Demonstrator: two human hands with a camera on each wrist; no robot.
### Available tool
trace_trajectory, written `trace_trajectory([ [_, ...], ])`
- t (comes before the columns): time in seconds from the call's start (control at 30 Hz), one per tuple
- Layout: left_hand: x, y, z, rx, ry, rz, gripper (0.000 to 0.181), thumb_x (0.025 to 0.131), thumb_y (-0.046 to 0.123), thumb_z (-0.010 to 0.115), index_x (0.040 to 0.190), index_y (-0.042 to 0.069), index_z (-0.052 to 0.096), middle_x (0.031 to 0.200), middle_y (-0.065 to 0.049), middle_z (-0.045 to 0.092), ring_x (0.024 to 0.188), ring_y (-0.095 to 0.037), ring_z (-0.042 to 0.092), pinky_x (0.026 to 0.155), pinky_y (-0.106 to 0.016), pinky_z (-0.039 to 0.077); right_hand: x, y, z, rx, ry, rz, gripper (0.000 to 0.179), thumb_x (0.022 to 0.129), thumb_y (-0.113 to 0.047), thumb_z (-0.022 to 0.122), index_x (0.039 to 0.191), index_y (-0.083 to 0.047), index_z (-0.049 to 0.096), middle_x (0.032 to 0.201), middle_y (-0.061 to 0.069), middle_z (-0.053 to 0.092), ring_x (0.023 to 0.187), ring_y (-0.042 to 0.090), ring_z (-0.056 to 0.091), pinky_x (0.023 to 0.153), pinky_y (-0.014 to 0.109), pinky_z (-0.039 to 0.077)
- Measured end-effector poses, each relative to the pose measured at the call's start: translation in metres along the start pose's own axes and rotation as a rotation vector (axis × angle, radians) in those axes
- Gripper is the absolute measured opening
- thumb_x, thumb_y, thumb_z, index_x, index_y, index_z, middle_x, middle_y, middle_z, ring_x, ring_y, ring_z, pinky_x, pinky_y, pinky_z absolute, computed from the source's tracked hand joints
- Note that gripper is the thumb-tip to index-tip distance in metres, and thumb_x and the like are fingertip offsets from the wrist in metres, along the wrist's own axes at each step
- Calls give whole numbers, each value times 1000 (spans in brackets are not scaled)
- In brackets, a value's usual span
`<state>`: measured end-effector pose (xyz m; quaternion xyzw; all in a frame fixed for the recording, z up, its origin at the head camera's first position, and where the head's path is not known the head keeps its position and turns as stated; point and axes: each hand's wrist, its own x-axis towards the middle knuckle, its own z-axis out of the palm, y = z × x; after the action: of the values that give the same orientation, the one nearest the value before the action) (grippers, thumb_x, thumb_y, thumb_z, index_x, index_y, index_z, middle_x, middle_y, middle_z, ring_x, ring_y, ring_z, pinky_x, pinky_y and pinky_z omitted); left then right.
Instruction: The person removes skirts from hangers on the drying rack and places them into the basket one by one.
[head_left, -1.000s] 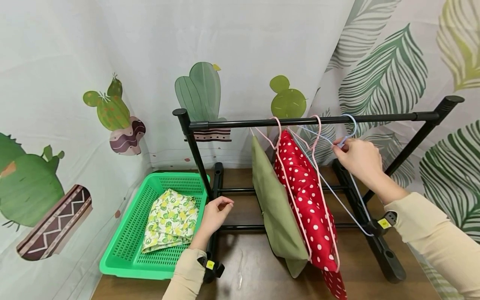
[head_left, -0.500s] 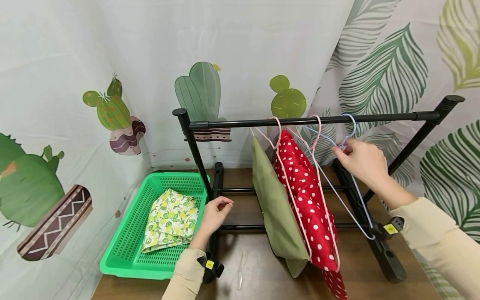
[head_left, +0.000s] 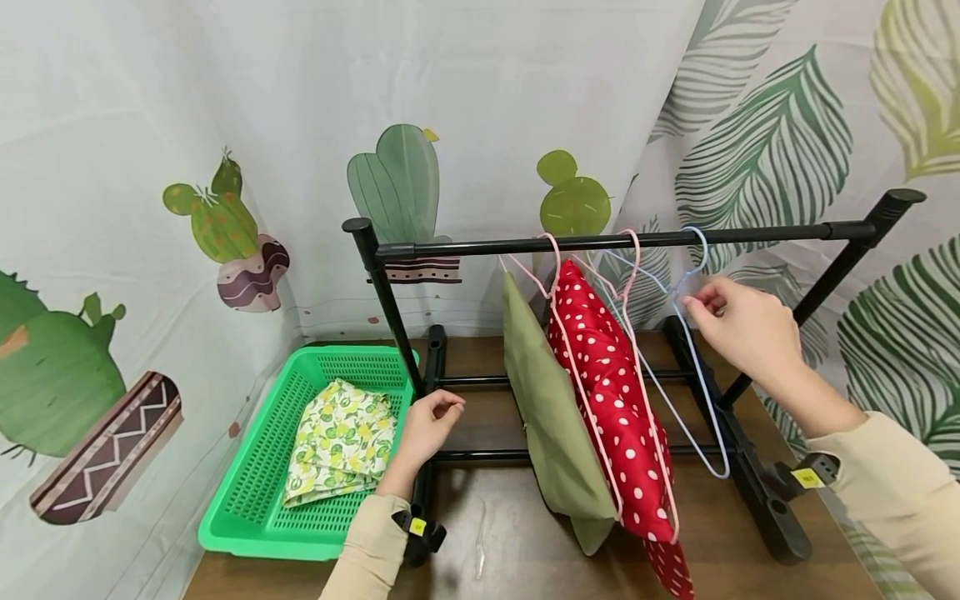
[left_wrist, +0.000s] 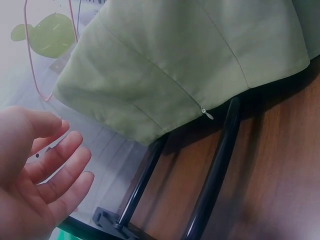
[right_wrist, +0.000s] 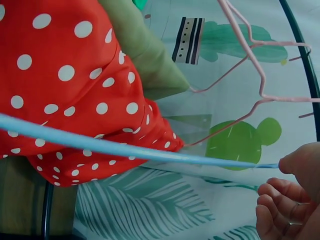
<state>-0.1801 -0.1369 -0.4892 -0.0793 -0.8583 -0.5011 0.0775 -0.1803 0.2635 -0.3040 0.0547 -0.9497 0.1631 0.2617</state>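
Observation:
A light blue hanger (right_wrist: 115,148) hangs by its hook from the black rail, nothing on it. Beside its neck is my right hand (head_left: 750,329), thumb tip at or very near the hanger's side, fingers loosely bent around nothing. To the left hang a red cloth piece with white dots (head_left: 615,400) and an olive green cloth piece (head_left: 551,400) with a small zip pull (left_wrist: 207,114), on pink hangers (right_wrist: 253,55). My left hand (head_left: 427,429) hovers by the rack's left post, fingers loosely curled, holding nothing. Folds hide the garments' exact kind.
A green plastic basket (head_left: 236,508) at the left holds a folded lemon-print cloth (head_left: 341,442). The black rack's rail (head_left: 465,248) spans the brown table (head_left: 502,533). Printed curtains stand behind.
My right hand has let go of the blue hanger's neck and drawn back slightly to the right. The hanger's lower end has swung left. The left hand has stayed nearly still.

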Motion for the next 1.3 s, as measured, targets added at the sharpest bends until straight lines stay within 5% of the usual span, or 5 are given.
trace_trajectory([
  [0.53, 0, 3, 1, 18, 10, 8, 6, 84, 14, 65, 86, 17, 70, 79, 4, 67, 70, -8, 61, 63, -22, 49, 0, -27, -5, 51, 55, -133, 8, 83, -19, 64, 83, -13, 68, 67, 3, 65, 51, 18, 52, 44, 32, 33],
  [1.3, 4, 5, 1, 7, 12, -6, 6, 85, 15, 65, 88, 15, 70, 80, 3, 67, 70, -8, 60, 63, -22, 48, 14, -73, 3, 98, -27, -298, 16, 84, -17, 63, 95, -9, 71, 76, 5, 70, 60, 18, 62, 50, 35, 42],
])
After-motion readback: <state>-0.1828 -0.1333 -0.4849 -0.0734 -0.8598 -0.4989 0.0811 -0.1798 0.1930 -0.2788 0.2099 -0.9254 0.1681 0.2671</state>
